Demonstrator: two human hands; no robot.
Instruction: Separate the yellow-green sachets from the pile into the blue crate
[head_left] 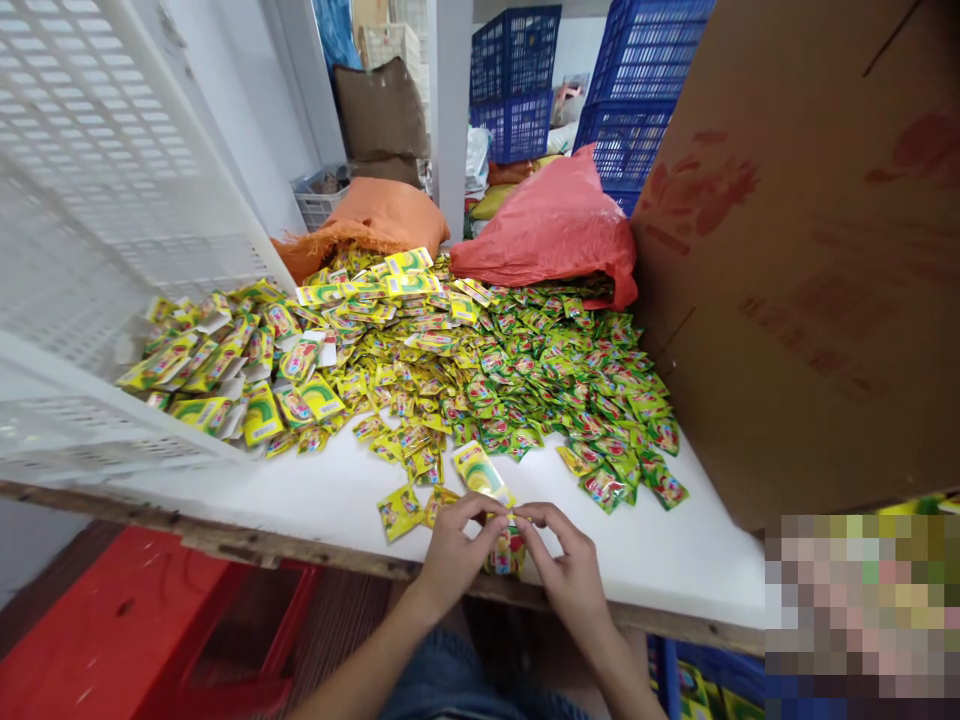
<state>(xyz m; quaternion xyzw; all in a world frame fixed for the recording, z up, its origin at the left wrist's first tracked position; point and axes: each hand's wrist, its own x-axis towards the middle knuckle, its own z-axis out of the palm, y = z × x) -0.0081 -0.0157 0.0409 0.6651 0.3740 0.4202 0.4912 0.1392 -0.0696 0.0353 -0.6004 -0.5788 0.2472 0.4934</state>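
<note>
My left hand (pixel 459 548) and my right hand (pixel 564 560) meet near the front edge of the white table. Thumbs and forefingers of both are pinched at the top edge of a small green and red packet (pixel 505 556), which hangs between them. Just beyond my fingertips lies a small yellow carton (pixel 481 472) with a green arc on it; its near end is partly hidden by my hands. Beside my left hand are a yellow packet (pixel 400 512) and another partly covered one. Green packets (pixel 606 488) lie farther to the right.
Heaped packets (pixel 555 370) cover the back of the white table (pixel 694 545), with yellow cartons (pixel 262 412) at left. Orange (pixel 390 215) and red (pixel 555 230) sacks lie behind. A white crate (pixel 135 220) stands left, a large cardboard box (pixel 810 250) right. A red stool (pixel 112 620) is below.
</note>
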